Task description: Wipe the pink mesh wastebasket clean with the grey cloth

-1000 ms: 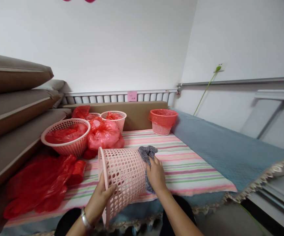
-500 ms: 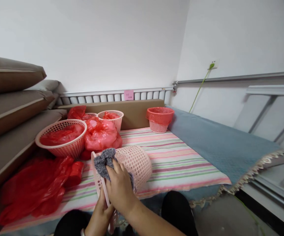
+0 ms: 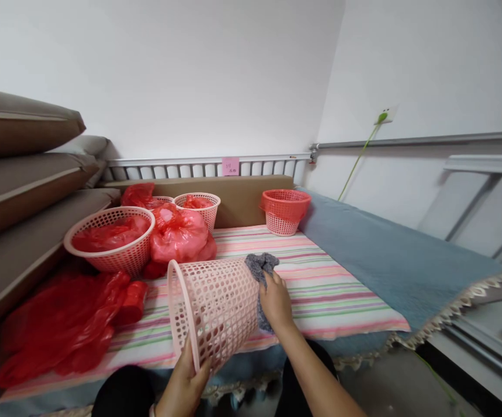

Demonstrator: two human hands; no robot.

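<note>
A pink perforated plastic basket lies on its side over the front of the striped cloth, its mouth turned left. My left hand grips the lower part of its rim, thumb and fingers on either side. In my right hand is a bunched grey cloth, pressed against the basket's base end at the right. Part of the cloth hangs down below the fingers.
Red plastic bags lie at the left beside a larger pink basket lined in red. Behind are a stuffed red bag and a smaller basket. A red-lined basket stands at the back. Cushions are stacked at left.
My right hand and the grey cloth have moved from the basket's rim rightward to its base end. My left hand still holds the rim, and the basket has turned slightly.
</note>
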